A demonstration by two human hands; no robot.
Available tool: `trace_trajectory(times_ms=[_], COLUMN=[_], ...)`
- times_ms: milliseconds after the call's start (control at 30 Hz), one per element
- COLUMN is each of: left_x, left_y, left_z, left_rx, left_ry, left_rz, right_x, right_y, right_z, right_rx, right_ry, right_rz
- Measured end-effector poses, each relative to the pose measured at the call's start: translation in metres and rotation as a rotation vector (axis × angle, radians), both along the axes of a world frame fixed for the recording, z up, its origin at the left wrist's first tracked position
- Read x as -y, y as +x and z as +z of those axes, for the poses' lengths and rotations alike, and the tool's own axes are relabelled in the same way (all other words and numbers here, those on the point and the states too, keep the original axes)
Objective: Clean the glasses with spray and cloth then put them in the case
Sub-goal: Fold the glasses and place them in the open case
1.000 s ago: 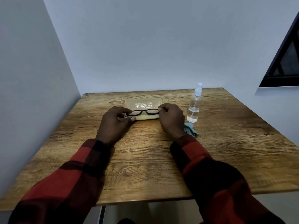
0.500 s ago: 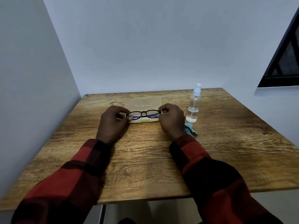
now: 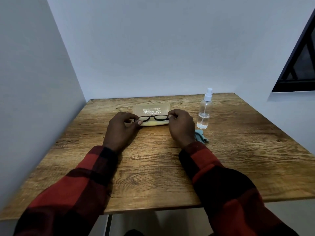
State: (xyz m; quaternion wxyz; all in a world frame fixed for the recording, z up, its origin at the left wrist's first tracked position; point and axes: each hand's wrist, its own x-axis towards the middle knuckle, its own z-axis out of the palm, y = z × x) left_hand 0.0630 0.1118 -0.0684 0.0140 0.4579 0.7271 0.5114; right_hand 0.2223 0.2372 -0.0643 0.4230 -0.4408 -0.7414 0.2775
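Observation:
Black-framed glasses point(image 3: 153, 118) are held level over the open tan case point(image 3: 151, 109), whose lid with white print lies flat behind and whose pale yellow lining shows below the frame. My left hand point(image 3: 121, 129) pinches the frame's left end and my right hand point(image 3: 181, 126) pinches its right end. A clear spray bottle point(image 3: 204, 110) with a white nozzle stands upright just right of my right hand. A crumpled light blue cloth point(image 3: 201, 137) lies on the table by my right wrist, partly hidden by it.
The wooden table point(image 3: 153, 167) sits in a corner, with a wall on the left and another behind. A dark window frame point(image 3: 300, 62) is at the upper right. The table's front edge runs just under my forearms.
The glasses, tilted up half a second ago, have come back down level over the case lining. Both hands have kept their hold on the frame's ends.

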Motion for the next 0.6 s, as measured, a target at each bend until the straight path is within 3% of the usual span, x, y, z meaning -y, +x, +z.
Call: trace_trajectory(times_ms=[600], left_x=[-0.003], left_y=[-0.004], left_z=[-0.003], left_rx=[-0.121], left_ry=[0.053], left_rz=[0.033], right_x=[0.014], right_y=[0.008], right_z=[0.010], right_rx=[-0.017], right_ry=[0.153], right_rz=[-0.041])
